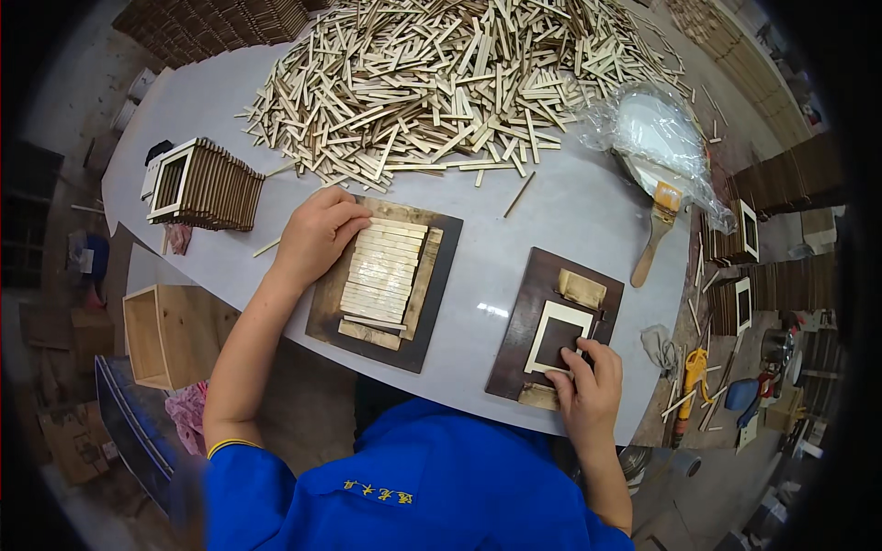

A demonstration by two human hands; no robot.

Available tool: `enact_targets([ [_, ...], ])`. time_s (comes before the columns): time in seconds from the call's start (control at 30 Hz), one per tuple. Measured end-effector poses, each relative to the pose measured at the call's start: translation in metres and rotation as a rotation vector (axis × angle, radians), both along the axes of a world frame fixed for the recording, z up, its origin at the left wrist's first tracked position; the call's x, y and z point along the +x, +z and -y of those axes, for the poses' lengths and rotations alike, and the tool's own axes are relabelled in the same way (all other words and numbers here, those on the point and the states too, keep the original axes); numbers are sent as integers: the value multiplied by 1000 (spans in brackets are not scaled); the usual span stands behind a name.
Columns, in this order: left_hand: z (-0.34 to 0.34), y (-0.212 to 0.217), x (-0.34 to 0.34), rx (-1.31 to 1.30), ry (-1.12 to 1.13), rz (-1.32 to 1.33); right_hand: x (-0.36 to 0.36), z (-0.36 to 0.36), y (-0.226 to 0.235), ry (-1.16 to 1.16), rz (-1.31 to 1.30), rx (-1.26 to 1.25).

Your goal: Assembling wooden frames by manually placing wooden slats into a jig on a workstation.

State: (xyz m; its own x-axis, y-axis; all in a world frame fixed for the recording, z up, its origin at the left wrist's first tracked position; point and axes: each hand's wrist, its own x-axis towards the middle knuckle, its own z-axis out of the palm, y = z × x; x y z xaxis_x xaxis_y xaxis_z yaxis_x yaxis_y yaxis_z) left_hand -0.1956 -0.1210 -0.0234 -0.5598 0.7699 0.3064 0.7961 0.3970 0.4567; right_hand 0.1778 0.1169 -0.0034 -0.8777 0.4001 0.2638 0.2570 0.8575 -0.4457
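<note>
Far left of the dark board [322, 317], a row of finished frames [207, 184] stands on edge on the grey table [551, 207]. Our left hand [317, 234] lies flat, fingers loose, on the board's upper left corner, touching the near ends of the stacked wooden slats [384, 271]; it grips nothing. The slats' long axes run left to right, just right of this hand, so the left hand is the nearer one. Behind the board sprawls a big pile of loose sticks [441, 78]. Right of the board, well apart, a second dark jig board [514, 354] carries a small pale square frame [558, 335]; our right hand [588, 386] presses its fingertips on the frame's lower right corner. Beyond lie a brush [659, 230] and a bagged white dish [657, 133], clear of both hands
</note>
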Motion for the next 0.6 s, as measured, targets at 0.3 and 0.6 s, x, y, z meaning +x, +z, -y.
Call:
enact_targets([
  [0.3, -2, 0, -2, 74, -95, -120, -1, 2, 4, -27, 19, 12],
  [0.6, -4, 9, 20, 217, 39, -56, -5, 1, -3, -57, -35, 35],
])
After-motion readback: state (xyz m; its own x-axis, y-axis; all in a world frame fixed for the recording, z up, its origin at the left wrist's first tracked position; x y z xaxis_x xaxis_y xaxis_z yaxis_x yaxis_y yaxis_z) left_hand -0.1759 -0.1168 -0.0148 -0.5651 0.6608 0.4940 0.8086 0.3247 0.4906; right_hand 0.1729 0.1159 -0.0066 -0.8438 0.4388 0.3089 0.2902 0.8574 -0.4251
